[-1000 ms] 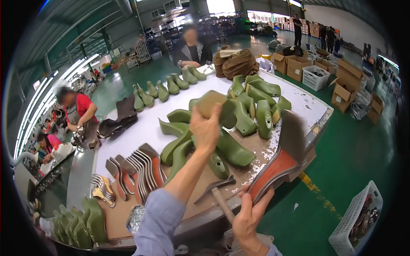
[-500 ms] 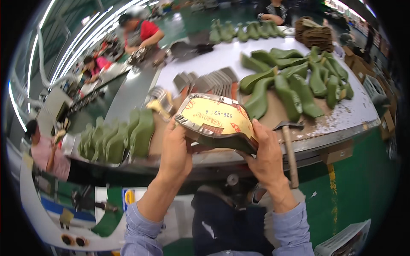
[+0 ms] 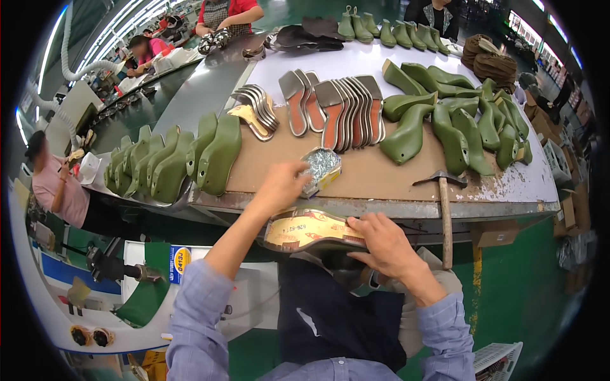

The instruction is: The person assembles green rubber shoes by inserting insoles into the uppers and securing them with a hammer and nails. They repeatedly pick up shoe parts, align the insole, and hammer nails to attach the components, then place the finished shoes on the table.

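Note:
My right hand (image 3: pixel 387 247) grips one end of a shoe last held sole up over my lap. A yellow insole (image 3: pixel 311 230) with red print covers its bottom, and a shiny dark rim runs around it. My left hand (image 3: pixel 277 187) has left the last and is at the left edge of a small box of tacks (image 3: pixel 323 166), silvery and loosely heaped. Its fingers are drawn together at the box; whether a tack is between them is hidden. The box stands on the brown board (image 3: pixel 254 165) near the table's front edge.
A hammer (image 3: pixel 446 216) lies with its handle over the table edge. Green shoe lasts (image 3: pixel 401 136) are heaped at right; more lasts (image 3: pixel 170 164) stand in a row at left. Silvery-red insoles (image 3: pixel 349 111) lie behind the tack box. Other people (image 3: pixel 47 181) work nearby.
Both hands held the last up over the table edge; it has come down toward my lap. My left hand has let go and moved to the tack box. My view has shifted.

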`<state>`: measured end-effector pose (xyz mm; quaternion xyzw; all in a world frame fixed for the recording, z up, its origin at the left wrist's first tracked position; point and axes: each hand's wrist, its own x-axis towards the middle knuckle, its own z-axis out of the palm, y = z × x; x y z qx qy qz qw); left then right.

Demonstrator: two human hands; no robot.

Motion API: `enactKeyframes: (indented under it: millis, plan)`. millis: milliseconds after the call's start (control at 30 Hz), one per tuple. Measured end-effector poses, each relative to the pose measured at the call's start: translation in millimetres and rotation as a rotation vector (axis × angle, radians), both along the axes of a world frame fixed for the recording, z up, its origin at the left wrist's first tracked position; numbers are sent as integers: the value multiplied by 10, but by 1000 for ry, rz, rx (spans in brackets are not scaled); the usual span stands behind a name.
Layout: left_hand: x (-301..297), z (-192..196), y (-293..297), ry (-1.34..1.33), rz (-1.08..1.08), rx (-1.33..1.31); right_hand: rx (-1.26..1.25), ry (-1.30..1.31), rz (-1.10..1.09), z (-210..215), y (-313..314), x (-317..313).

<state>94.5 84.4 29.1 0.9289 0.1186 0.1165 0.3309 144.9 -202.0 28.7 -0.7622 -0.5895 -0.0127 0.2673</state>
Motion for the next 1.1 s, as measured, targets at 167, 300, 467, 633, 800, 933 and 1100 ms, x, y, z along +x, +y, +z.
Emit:
enactKeyframes:
  millis: [167, 300, 467, 633, 800, 933, 1100]
  plan:
    - [385, -30, 21, 148, -12, 109, -15, 37, -13, 17, -31, 2]
    - [395, -185, 147, 97, -75, 101, -11, 78, -31, 23, 0, -16]
    - [420, -209, 88, 4, -29, 72, -8, 86, -35, 20, -28, 16]
    - [327, -89, 86, -80, 85, -94, 17, 96, -27, -86, -39, 7]
    - [420, -111, 18, -25, 112, -151, 137, 80, -59, -227, -60, 24]
    - [380, -116, 53, -15, 93, -132, 143, 77, -67, -245, -46, 10]
    - [225, 232, -163, -94, 75, -289, 154, 69, -72, -255, -52, 11]
